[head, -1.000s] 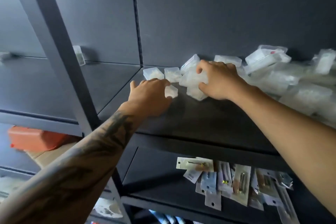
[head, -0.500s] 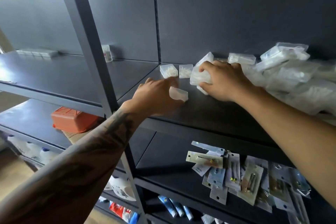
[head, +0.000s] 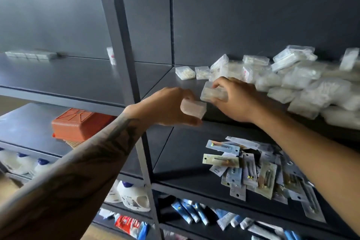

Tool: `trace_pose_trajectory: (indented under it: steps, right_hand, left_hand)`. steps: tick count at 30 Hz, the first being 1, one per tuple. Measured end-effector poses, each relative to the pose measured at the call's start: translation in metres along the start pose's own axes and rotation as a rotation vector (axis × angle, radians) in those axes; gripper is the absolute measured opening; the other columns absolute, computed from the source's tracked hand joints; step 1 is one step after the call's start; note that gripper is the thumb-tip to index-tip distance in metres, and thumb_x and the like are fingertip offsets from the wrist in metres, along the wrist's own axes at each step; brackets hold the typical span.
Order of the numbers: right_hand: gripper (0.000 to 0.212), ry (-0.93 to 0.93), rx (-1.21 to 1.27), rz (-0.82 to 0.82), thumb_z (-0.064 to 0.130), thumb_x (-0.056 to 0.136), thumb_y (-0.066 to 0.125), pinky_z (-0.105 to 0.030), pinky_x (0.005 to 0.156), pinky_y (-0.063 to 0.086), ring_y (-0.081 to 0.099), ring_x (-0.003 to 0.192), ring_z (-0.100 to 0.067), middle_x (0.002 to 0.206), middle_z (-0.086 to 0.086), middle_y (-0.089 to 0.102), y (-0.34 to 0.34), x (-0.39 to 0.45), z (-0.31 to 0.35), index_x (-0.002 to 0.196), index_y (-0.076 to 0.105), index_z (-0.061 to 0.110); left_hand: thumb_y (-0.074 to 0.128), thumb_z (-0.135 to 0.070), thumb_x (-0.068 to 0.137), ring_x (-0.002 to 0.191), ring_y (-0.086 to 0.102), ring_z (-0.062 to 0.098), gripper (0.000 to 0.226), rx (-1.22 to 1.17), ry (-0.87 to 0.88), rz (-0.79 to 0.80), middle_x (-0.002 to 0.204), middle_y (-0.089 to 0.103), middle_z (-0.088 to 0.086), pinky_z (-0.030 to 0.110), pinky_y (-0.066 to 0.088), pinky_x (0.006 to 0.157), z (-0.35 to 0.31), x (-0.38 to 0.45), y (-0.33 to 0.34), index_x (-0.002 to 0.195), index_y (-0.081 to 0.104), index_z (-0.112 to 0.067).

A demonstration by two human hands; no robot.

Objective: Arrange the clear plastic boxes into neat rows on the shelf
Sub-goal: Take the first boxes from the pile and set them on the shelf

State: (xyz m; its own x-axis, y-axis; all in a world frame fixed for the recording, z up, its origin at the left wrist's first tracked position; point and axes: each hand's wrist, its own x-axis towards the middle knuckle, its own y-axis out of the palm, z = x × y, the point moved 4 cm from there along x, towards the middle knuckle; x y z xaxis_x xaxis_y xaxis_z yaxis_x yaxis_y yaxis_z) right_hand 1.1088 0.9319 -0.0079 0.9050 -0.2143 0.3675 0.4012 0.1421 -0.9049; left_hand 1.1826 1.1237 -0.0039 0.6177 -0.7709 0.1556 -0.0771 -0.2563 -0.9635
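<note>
My left hand (head: pixel 167 106) grips one small clear plastic box (head: pixel 193 107) lifted in front of the dark shelf (head: pixel 171 82). My right hand (head: pixel 238 101) holds a second clear box (head: pixel 211 92) just above and right of it, near the shelf's front edge. Two clear boxes (head: pixel 185 72) lie side by side at the back left corner of the shelf. A loose heap of clear boxes (head: pixel 292 80) covers the shelf's right part.
A grey upright post (head: pixel 124 48) stands left of my hands. On the left shelf lie a row of small boxes (head: pixel 31 55) and one upright box (head: pixel 111 57). An orange case (head: pixel 78 123) sits lower left; carded packets (head: pixel 251 169) lie on the shelf below.
Both hands have drawn back from the pile toward the shelf's front, each lifting a box off the shelf. The view has swung left and lower.
</note>
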Motion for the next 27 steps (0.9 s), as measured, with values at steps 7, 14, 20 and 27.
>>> trace_pose_trajectory:
  steps: [7,14,20,27]
  right_hand:
    - [0.045,0.068,0.170,-0.044,0.062,0.078,0.060,-0.043,0.093,0.052,0.064,0.102,-0.024,0.114,-0.001,0.065,0.007,-0.053,0.084,0.115,0.057,0.036]
    - [0.038,0.031,0.146,-0.025,0.042,0.088,0.070,-0.045,0.098,0.048,0.062,0.107,-0.025,0.118,0.001,0.063,0.041,-0.075,0.197,0.122,0.060,0.028]
    - [0.036,-0.075,0.216,0.020,0.044,0.089,0.069,-0.033,0.089,0.045,0.060,0.101,-0.021,0.114,0.005,0.061,0.082,-0.045,0.312,0.121,0.060,0.030]
    - [0.041,-0.288,0.291,0.102,0.056,0.083,0.063,-0.047,0.100,0.048,0.061,0.110,-0.026,0.120,0.000,0.062,0.140,0.017,0.456,0.117,0.059,0.034]
  left_hand:
    - [0.081,-0.073,0.065,0.112,0.062,0.014,0.075,-0.088,-0.010,-0.085,0.126,0.068,-0.012,0.040,0.054,0.096,0.060,-0.081,-0.018,0.129,0.062,-0.040]
    - [0.080,-0.072,0.068,0.109,0.057,0.014,0.072,-0.014,-0.144,-0.142,0.130,0.064,-0.011,0.032,0.044,0.085,0.165,-0.169,-0.044,0.130,0.060,-0.039]
    - [0.076,-0.078,0.067,0.119,0.056,0.019,0.076,0.028,-0.294,-0.164,0.132,0.063,-0.010,0.038,0.050,0.093,0.258,-0.243,-0.071,0.131,0.058,-0.041]
    - [0.078,-0.070,0.073,0.121,0.055,0.019,0.074,0.053,-0.478,-0.270,0.135,0.062,-0.006,0.031,0.041,0.087,0.367,-0.327,-0.115,0.135,0.057,-0.034]
